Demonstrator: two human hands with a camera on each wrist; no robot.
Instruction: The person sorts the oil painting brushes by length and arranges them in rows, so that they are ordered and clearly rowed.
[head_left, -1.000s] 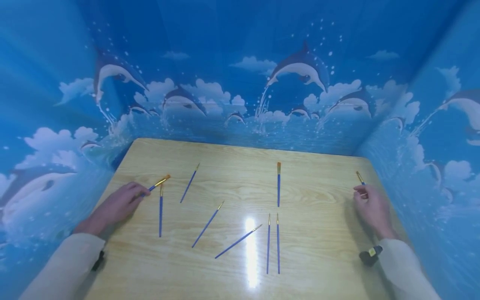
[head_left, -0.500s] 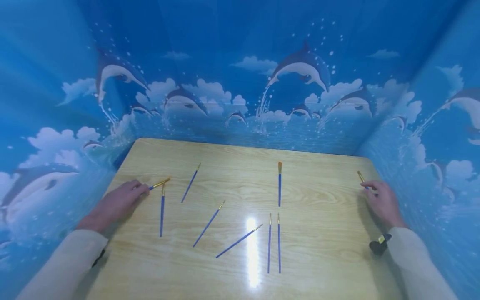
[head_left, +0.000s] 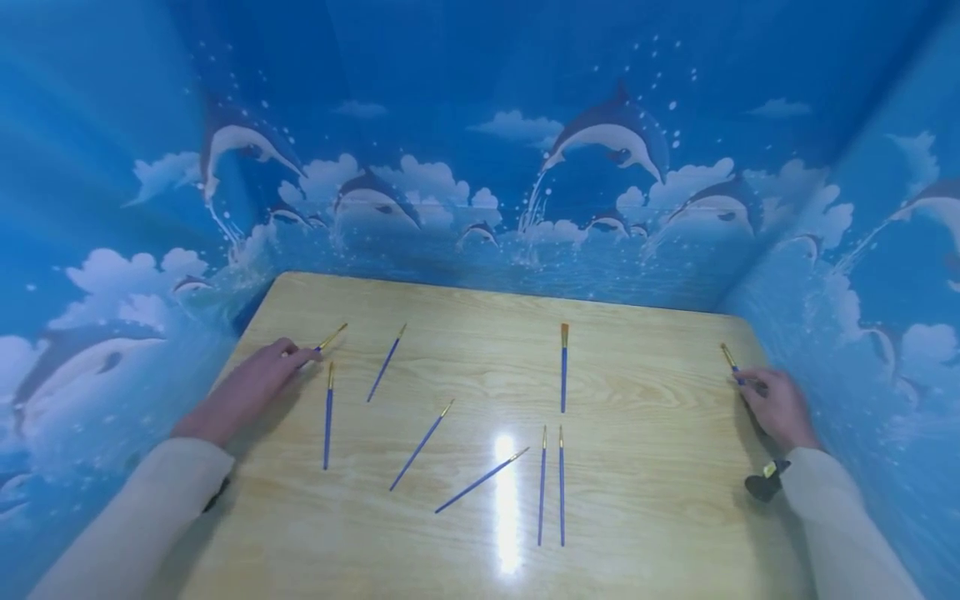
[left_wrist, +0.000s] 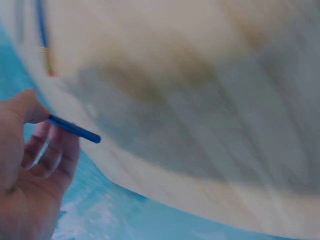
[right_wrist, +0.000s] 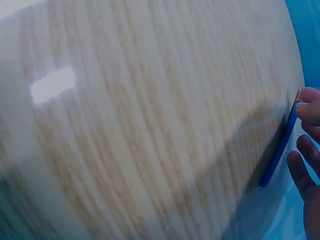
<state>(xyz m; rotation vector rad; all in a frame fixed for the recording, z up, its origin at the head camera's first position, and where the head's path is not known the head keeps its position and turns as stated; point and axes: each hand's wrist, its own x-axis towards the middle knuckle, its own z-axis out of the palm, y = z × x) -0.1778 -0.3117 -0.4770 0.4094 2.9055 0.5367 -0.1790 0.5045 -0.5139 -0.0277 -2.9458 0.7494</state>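
The fingers of the left hand [head_left: 258, 379] are grasping a brush: thumb and fingertips pinch the left brush [left_wrist: 75, 129] by its blue handle, the plain end sticking out past them in the left wrist view. Its gold ferrule and brown bristles point away and to the right. The fingers of the right hand [head_left: 780, 407] are also grasping; thumb and forefinger pinch the right brush [right_wrist: 277, 150] at the ferrule end of the handle, and the other fingers lie loose beside it. Its bristles point away, leaning left, near the right edge of the worktop [head_left: 660, 467]. I cannot tell whether either held brush touches the wood.

Just beside the left fingertips is the tip of the near-left brush [head_left: 327, 425], lying almost straight. Beyond it, the far-left brush [head_left: 386, 365] slants, as do the centre brush [head_left: 422, 444] and, nearer, the low brush [head_left: 480, 481]. Right of these lie two thin brushes [head_left: 542, 492], side by side and apart, with the wide brush [head_left: 564, 375] beyond them. All have bristles on the far end.

Pale sleeves [head_left: 836, 508] cover both forearms. A streak of glare [head_left: 506, 525] crosses the wood. A blue dolphin backdrop [head_left: 420, 58] rises around the far edge and sides.
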